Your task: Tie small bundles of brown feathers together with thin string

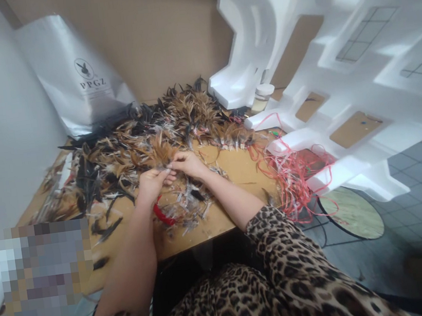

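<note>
Both my hands meet over the front middle of the table. My left hand (154,182) is closed, thumb and fingers pinching the quill end of a small bunch of brown feathers (161,151). From the other side my right hand (189,164) pinches the same bunch near its base, its fingertips against the left ones. The feather tips fan out away from me. Below the hands lie loose trimmed quills (192,207) and a curved red thing (163,213), partly covered by my left wrist. A wide heap of brown and black feathers (116,149) spreads behind and left.
Several tied feather bunches (231,137) stand at the back right. Tangled pink ribbon (291,178) hangs over the table's right edge beside large white foam packing (340,73). A lidded jar (263,96) and a silver bag (76,77) stand at the back.
</note>
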Motion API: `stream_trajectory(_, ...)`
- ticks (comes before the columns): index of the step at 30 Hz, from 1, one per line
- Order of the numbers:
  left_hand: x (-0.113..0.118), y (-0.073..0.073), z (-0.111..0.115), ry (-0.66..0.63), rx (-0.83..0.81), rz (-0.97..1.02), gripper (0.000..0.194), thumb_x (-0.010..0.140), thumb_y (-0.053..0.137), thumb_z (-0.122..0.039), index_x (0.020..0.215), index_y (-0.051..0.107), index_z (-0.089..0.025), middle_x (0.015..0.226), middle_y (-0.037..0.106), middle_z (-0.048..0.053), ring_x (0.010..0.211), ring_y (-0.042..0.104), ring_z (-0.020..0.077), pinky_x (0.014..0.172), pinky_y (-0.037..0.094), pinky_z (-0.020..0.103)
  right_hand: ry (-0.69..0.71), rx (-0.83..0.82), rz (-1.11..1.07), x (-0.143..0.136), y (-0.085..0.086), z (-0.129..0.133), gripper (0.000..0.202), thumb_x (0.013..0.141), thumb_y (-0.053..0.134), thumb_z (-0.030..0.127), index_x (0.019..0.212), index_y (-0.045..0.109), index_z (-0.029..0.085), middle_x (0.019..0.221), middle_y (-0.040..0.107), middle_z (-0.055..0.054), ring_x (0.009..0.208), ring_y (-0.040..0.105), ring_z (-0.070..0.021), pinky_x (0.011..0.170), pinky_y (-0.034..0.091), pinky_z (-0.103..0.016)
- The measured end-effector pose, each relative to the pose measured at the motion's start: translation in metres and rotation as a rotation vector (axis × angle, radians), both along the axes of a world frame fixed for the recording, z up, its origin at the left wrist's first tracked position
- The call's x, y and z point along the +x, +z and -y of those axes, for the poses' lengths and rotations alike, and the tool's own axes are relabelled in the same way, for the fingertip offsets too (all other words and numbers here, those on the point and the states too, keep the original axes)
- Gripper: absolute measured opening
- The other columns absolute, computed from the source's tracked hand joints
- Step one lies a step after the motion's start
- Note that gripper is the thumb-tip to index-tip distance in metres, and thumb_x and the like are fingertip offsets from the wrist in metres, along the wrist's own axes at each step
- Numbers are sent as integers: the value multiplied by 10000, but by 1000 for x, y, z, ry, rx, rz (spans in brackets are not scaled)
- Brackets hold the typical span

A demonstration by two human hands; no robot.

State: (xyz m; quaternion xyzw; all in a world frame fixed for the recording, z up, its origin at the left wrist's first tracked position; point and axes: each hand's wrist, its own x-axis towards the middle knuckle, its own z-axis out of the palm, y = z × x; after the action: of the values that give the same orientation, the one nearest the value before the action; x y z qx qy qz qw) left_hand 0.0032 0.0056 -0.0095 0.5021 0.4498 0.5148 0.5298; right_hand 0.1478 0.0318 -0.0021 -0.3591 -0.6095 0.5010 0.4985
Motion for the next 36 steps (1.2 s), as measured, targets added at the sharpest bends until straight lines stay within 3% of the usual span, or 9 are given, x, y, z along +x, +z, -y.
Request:
stream_trajectory(6, -4, -1, -2, 8, 51, -121, 216, 613, 671, -309, 620, 652, -94, 607, 674, 83, 460, 578, 110, 499, 470, 225, 67, 31, 25, 0, 4, 4, 261, 629, 657, 361, 632, 513, 143, 577, 521, 46, 553, 467, -68, 582, 372, -205)
stream_trajectory(11, -4, -1, -1, 24, 77, -189, 192, 628, 650, -289, 621, 638, -98, 571, 666, 69, 420, 562, 113, 474, 464, 229, -41, 110, 107, -3, 0, 6, 304, 634, 653, 375, 579, 462, 145, 565, 458, 49, 543, 419, -62, 525, 324, -191)
stream_trajectory(18, 1, 4, 3, 6, 93, -182, 115, 635, 620, -220, 612, 632, -109, 535, 646, 48, 417, 556, 108, 469, 463, 223, -89, 202, 168, -3, 6, 8, 334, 642, 645, 406, 567, 451, 145, 547, 408, 57, 524, 366, -52, 499, 285, -189)
stream_trajectory(24, 4, 6, 3, 38, 76, -81, 125, 634, 627, -216, 571, 622, -108, 527, 630, 47, 422, 540, 95, 455, 437, 206, -74, 46, 83, -6, 18, 18, 359, 631, 653, 443, 573, 452, 151, 514, 445, 56, 498, 390, -51, 498, 298, -192)
stream_trajectory(28, 5, 8, 4, 83, 9, -2, 134, 644, 636, -217, 565, 614, -111, 522, 618, 42, 415, 509, 71, 445, 406, 183, -69, -56, 1, -8, 15, 18, 388, 634, 650, 484, 572, 445, 160, 499, 435, 59, 497, 390, -54, 492, 293, -194)
stream_trajectory(34, 3, 7, 2, 86, 12, -61, 155, 658, 641, -219, 544, 612, -117, 487, 589, 40, 408, 495, 75, 438, 390, 187, -122, -12, 58, -5, 9, 8, 410, 609, 681, 452, 541, 401, 161, 499, 353, 81, 479, 317, -32, 473, 251, -178)
stream_trajectory(36, 2, 6, 1, 90, 30, -80, 163, 665, 642, -230, 551, 622, -116, 482, 586, 40, 405, 491, 74, 437, 388, 187, -90, -2, 121, 2, 12, 6, 366, 631, 663, 437, 560, 448, 149, 502, 385, 77, 480, 331, -34, 477, 260, -180)
